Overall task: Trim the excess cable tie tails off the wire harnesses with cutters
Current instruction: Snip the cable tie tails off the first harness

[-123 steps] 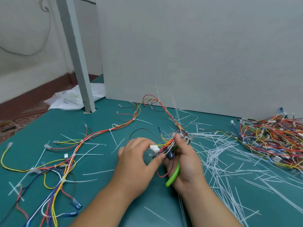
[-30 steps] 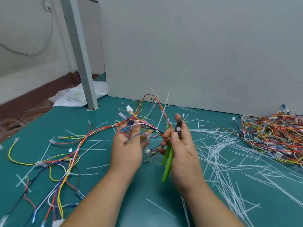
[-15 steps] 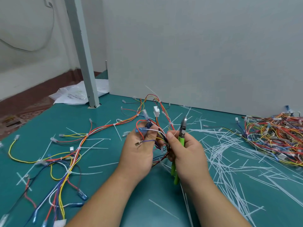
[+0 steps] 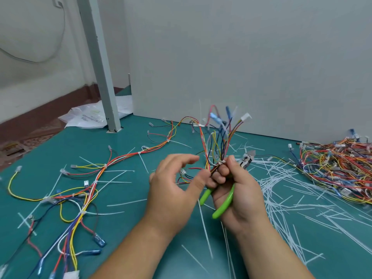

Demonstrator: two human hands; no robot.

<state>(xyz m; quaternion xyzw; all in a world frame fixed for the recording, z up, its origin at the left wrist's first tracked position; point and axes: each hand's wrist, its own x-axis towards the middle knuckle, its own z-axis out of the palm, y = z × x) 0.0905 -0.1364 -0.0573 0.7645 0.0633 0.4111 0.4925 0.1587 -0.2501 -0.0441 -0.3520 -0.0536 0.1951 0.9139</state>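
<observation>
The right hand [image 4: 241, 196] curls its fingers [image 4: 219, 178] round the green-handled cutters [image 4: 223, 206] and also pinches a harness [image 4: 217, 146] just below its cable tie [image 4: 221, 162]; the wires fan upward above the fingertips. The left hand [image 4: 171, 190] hangs beside it, fingers loosely spread and holding nothing. Right of the fingers, cut tails [image 4: 281, 198] litter the desk [image 4: 130, 228] before a pile of harnesses [image 4: 338, 170].

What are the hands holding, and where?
The right hand grips the cutters by their green handles and pinches the wire bundle at its tie. The left hand holds nothing.
</observation>
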